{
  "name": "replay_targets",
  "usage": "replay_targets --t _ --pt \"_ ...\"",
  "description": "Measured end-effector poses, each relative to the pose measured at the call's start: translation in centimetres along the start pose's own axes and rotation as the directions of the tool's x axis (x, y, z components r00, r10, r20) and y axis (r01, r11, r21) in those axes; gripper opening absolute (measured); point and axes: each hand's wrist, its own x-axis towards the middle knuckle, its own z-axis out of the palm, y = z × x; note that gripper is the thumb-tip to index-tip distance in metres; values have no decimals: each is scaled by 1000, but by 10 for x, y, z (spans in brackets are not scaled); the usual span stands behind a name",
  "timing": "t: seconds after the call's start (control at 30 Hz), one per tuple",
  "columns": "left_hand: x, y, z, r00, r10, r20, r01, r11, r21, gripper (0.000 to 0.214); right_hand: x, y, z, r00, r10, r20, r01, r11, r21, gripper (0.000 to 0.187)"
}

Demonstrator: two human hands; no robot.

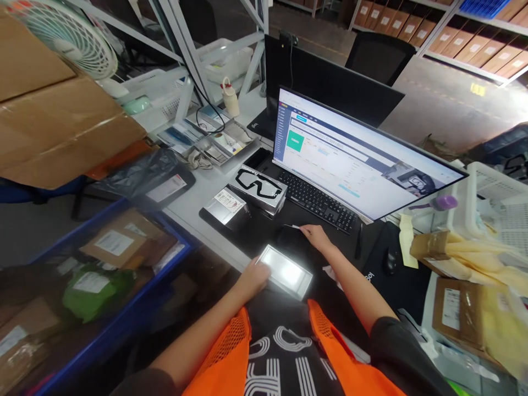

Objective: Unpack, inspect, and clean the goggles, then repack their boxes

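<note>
A flat, shiny silver box (286,270) is in my left hand (253,279), whose fingers grip its left end just in front of my body. Strong glare covers the box's top, so any print there is unreadable. Above the dark desk mat, my right hand (317,237) pinches a thin pale strip (292,226) whose kind I cannot make out. Beyond my hands lies a silver box with a black goggle picture (258,184). Beside it, at the left edge of the mat, is a smaller silver-and-black box with a white label (228,205).
A monitor (350,159) stands behind a black keyboard (319,203). To the right are a mouse (390,260), a brown carton (454,313) and yellow packaging. A blue bin (119,300) of parcels stands at left, below a large carton (53,110) and a fan.
</note>
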Motion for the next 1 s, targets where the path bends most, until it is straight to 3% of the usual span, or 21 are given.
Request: replay_targets --t 0.13,0.23,0.33,0.37,0.43,0.5,0.63,0.77,0.87,1.0 --pt "-1 4 -4 1000 -10 -9 10 1000 -26 14 -6 -2 -10 969 70 -236 -65 998 27 28" --pt "-3 9 -12 999 -21 -32 20 999 -47 10 -12 -2 -24 880 175 -441 -148 984 97 40" --pt "-3 15 -26 987 -99 -123 73 977 -202 33 -24 -7 -31 806 261 -532 -170 962 214 45" --pt "-1 17 -31 970 -172 -173 104 933 -343 43 -30 -11 -31 802 281 -527 -164 952 258 44" --pt "8 22 -39 911 -344 -229 131 765 -631 56 -44 -23 -23 822 308 -479 -145 926 348 39" --pt "22 27 -44 868 -448 -215 122 610 -783 62 -58 -40 -10 853 324 -410 -126 889 440 34" --pt "53 39 -41 875 -472 -112 140 467 -873 64 -81 -75 18 897 329 -295 -95 796 598 35" --pt "61 43 -36 865 -501 -31 179 365 -914 33 -92 -88 26 920 314 -236 -73 728 682 32" --pt "53 34 -36 821 -571 -27 195 324 -926 33 -96 -79 19 912 321 -255 -47 700 713 33" --pt "45 9 -41 713 -697 -76 205 311 -928 37 -105 -62 7 883 320 -343 12 716 698 38"
